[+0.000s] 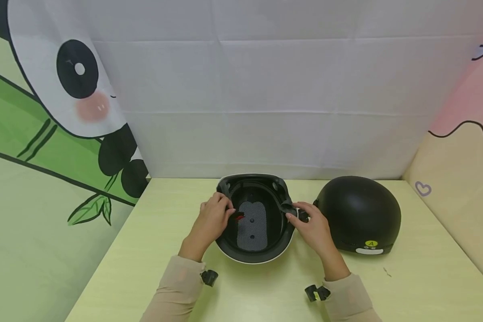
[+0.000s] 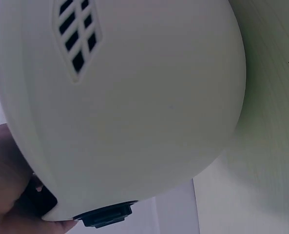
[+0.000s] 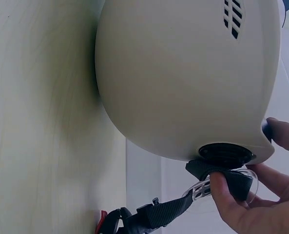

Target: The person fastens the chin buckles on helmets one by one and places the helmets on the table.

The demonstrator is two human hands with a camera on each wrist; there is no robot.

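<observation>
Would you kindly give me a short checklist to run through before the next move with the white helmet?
1. White helmet resting on the table, open side up: ok.
2. Right hand holding the black strap: ok, pinched in the right wrist view.
3. Black strap spanning the opening: not ok, nothing crosses it in the head view.
4. Left hand exact hold at the rim: cannot tell.
5. Gap between right hand and black helmet: cannot tell.
</observation>
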